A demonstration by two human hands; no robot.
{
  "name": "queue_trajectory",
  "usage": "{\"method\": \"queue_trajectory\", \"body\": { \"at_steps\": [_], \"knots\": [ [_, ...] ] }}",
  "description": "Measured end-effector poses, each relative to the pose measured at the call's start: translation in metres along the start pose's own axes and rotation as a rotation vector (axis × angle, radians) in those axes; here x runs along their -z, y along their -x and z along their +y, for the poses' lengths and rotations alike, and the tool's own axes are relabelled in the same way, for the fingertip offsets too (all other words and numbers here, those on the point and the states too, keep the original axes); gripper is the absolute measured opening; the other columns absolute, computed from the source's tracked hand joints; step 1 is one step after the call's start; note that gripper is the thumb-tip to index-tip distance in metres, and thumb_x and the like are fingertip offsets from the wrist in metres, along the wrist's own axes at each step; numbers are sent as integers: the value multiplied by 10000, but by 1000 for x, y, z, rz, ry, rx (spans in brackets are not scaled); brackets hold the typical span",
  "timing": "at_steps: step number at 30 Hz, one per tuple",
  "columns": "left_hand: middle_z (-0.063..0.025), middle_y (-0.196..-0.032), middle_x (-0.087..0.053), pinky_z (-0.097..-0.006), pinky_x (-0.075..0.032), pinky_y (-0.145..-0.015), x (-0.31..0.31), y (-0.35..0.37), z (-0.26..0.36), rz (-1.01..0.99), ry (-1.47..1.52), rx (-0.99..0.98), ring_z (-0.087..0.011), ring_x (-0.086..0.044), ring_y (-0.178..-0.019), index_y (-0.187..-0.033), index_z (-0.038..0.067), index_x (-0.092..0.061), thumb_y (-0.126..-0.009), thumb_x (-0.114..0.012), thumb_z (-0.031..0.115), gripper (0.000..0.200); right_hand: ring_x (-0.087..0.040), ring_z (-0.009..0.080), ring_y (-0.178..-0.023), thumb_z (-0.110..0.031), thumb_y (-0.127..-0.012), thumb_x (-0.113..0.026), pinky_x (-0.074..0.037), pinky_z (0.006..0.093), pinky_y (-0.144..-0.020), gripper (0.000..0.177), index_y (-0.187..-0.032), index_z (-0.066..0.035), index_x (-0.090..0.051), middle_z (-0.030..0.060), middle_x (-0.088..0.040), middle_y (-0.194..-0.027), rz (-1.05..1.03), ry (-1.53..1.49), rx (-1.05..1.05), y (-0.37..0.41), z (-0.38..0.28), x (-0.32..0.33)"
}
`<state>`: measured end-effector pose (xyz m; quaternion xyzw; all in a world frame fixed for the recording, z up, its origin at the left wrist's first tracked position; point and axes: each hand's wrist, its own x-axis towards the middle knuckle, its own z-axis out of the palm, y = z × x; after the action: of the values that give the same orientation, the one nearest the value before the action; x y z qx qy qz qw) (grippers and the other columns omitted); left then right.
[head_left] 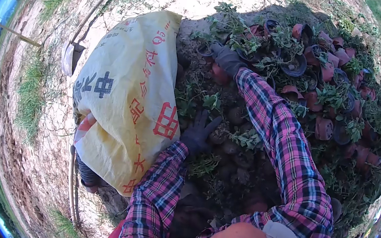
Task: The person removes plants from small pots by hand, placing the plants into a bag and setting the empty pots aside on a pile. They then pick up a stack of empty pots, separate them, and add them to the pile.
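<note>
My left hand [198, 130], in a dark glove, is spread with its fingers apart over soil clods and small plants, beside the printed yellow-white sack [127, 86]. Farther forward, my right hand [228, 60], gloved too, has its fingers bent at the rim of a dark pot [205, 51] among leafy plants. Just below that hand is a reddish pot [220, 74]. Whether the fingers grip the pot or the plant is hard to make out.
Many reddish and black pots [324, 129] with uprooted plants are heaped to the right. A long-handled shovel [68, 58] lies left of the sack. Behind it, a thin stick [18, 34] stands over dry, cracked ground.
</note>
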<state>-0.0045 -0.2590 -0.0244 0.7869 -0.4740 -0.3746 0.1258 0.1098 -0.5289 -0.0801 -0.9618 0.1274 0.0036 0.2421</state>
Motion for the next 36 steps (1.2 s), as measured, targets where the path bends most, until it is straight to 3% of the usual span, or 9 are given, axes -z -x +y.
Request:
{"method": "queue_trajectory", "body": {
  "at_steps": [9,12,14,16,18,20,22,28,36],
  "knots": [
    [-227,-1407,-135,-472,-264,-1016,-7,4,17,35,-86,36,-409,-162,-1291,-1385,290,-124,-571,-752,329,1029,-611,308,-689,-307,-764,-583,-466,417,-585,323,-1051,-174,-520,133,-588,-770,459,-232,106,260,-11,163],
    [-213,-1362,-273,-444,-313,-994,53,6,102,-374,-520,311,-393,-278,-1252,-1364,262,-226,-663,-694,312,845,-606,295,-751,-287,-741,-596,-474,399,-617,354,-1076,-181,-549,121,-577,-884,399,-204,-3,309,43,149],
    [-181,-1197,-431,-413,-395,-872,77,25,154,-174,-412,165,-329,-442,-1063,-1265,205,-356,-725,-646,307,622,-602,287,-799,-268,-745,-584,-477,387,-657,316,-1048,-178,-575,116,-571,-936,109,482,-236,372,-4,215],
    [-149,-1033,-589,-382,-477,-749,86,37,197,25,-313,11,-264,-606,-873,-1166,148,-486,-786,-597,302,425,-599,268,-826,-245,-756,-567,-474,374,-696,263,-1005,-163,-593,101,-577,-957,327,574,-132,383,3,212],
    [-109,-1000,-605,-380,-490,-627,58,38,216,-25,432,13,-241,-616,-737,-1080,29,-517,-787,-614,231,369,-583,271,-836,-224,-763,-559,-462,376,-711,220,-962,-139,-594,97,-574,-945,447,497,-123,397,10,208],
    [-55,-953,-603,-333,-491,-663,33,48,225,-487,1340,-65,-201,-596,-812,-1132,29,-460,-809,-596,170,378,-555,295,-829,-205,-764,-560,-440,392,-702,187,-921,-104,-578,106,-561,-899,453,250,-180,413,0,215],
    [-95,-1055,-556,-334,-487,-719,15,58,254,-279,1095,-153,-198,-576,-849,-1169,45,-441,-851,-543,229,381,-554,313,-828,-219,-800,-545,-441,392,-706,167,-911,-99,-575,119,-573,-878,534,33,-147,430,-27,223],
    [-113,-1203,-480,-392,-428,-897,-22,92,277,-469,1686,-476,-250,-509,-1060,-1219,30,-408,-894,-469,250,397,-579,336,-796,-271,-864,-483,-456,403,-677,216,-958,-88,-548,156,-600,-846,536,-230,-182,467,-65,195],
    [-108,-1099,-529,-404,-485,-809,-52,79,233,-168,1775,-263,-253,-550,-981,-1158,44,-450,-876,-494,194,322,-591,301,-767,-274,-842,-492,-459,401,-645,239,-1018,-112,-494,149,-582,-836,196,-171,-268,477,-91,158]
  ]
}}
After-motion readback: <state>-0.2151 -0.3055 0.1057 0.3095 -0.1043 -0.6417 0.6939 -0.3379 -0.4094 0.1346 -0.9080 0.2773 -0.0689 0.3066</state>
